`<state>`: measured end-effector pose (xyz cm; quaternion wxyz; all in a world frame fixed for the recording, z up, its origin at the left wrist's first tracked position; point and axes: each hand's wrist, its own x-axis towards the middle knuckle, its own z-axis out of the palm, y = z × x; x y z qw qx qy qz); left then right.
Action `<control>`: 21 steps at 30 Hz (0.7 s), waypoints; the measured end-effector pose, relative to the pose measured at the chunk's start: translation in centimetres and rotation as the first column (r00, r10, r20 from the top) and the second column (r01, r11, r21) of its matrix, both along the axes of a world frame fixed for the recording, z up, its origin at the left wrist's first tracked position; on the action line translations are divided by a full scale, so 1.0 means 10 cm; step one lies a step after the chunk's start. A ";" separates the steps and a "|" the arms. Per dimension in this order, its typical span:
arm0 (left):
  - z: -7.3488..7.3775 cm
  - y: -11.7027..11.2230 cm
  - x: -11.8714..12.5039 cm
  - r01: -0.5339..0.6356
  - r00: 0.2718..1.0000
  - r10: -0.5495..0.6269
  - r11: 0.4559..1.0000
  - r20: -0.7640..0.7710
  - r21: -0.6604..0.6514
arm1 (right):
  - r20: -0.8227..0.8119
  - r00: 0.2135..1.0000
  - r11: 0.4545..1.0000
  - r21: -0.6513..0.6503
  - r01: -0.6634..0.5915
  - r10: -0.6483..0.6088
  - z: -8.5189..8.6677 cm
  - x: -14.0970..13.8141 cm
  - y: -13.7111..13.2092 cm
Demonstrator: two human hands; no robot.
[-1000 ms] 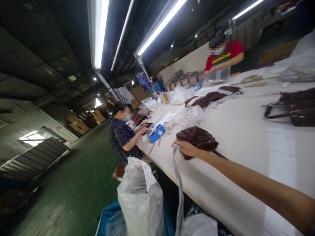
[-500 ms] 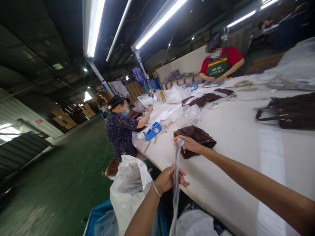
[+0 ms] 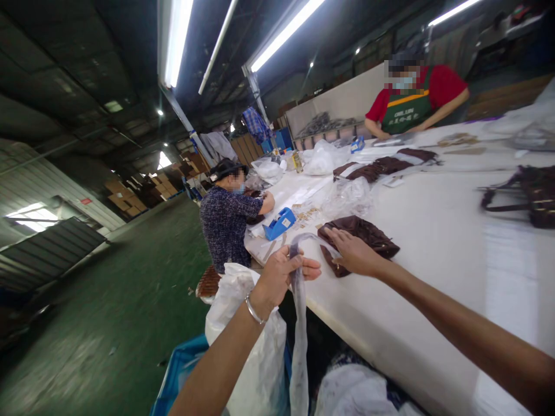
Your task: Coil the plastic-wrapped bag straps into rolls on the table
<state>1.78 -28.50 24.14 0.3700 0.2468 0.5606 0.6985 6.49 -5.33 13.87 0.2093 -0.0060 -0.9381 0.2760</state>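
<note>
My left hand [image 3: 281,274] is closed round the top of a clear plastic bag [image 3: 298,335] that hangs down past the edge of the white table [image 3: 433,242]. The bag's upper end arcs over to my right hand [image 3: 353,253]. That hand rests with fingers stretched on a folded dark brown bag [image 3: 364,236] lying on the table, and it touches the plastic's end; whether it grips the plastic I cannot tell.
A seated person in dark clothes [image 3: 228,222] works at the table's left side beside a blue tape dispenser [image 3: 280,223]. Another person in red and green [image 3: 411,101] stands at the far end. More brown bags [image 3: 526,193] and plastic lie about. A white sack [image 3: 255,346] sits in a blue bin [image 3: 173,381] below.
My left hand came up into view, took hold of the hanging plastic bag and lifted it toward the table edge. My right hand settled flatter on the brown bag.
</note>
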 end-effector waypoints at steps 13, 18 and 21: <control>0.35 1.01 -0.36 -0.346 0.933 0.338 0.937 0.127 0.048 | -0.229 0.880 -0.014 -0.969 -0.246 0.416 0.38 0.79 -1.17; 0.33 0.88 -0.88 -0.541 0.813 0.523 0.841 0.255 0.002 | -0.134 0.803 -0.103 -0.991 -0.091 0.581 0.10 1.30 -1.05; 0.19 0.68 -0.90 -0.557 0.775 0.532 0.830 0.340 -0.031 | -0.071 0.781 -0.080 -0.996 -0.027 0.620 -0.05 1.71 -0.77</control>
